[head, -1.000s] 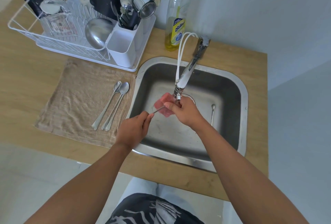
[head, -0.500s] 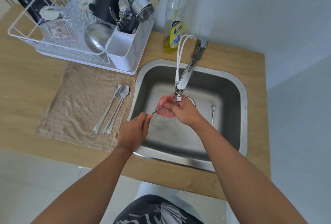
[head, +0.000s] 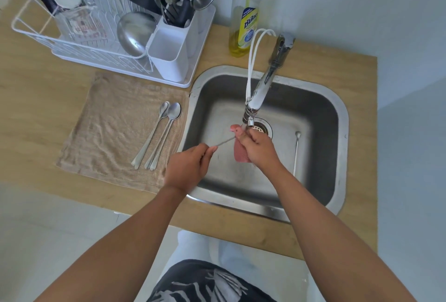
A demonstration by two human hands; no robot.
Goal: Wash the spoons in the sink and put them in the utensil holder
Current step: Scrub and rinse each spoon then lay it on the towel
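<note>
A person scrubs a long-handled spoon [head: 223, 142] over the stainless sink [head: 342, 118], just below the faucet [head: 259, 91] nozzle. The left hand [head: 187, 167] pinches the handle end between curled fingers and thumb near the sink's left rim, while the right hand [head: 258, 148] wraps a pink scouring pad [head: 241, 154] around the bowl end, which is hidden inside pad and fingers. Both forearms reach in from the counter's front edge and meet over the middle of the basin, beside the drain [head: 261, 128].

The washing step appears to be in hand. Another spoon [head: 296, 152] lies on the basin floor toward the right wall, apparently unwashed. Three spoons [head: 159, 135] rest side by side on the beige towel [head: 108, 128] left of the sink, bowls pointing toward the back edge.

The next move likely calls for rinsing the held spoon, then carrying it to the white utensil holder [head: 170, 59] at the front right corner of the dish rack [head: 36, 34], near the counter's back edge. A bottle of yellow dish soap [head: 243, 29] stands behind the sink.
</note>
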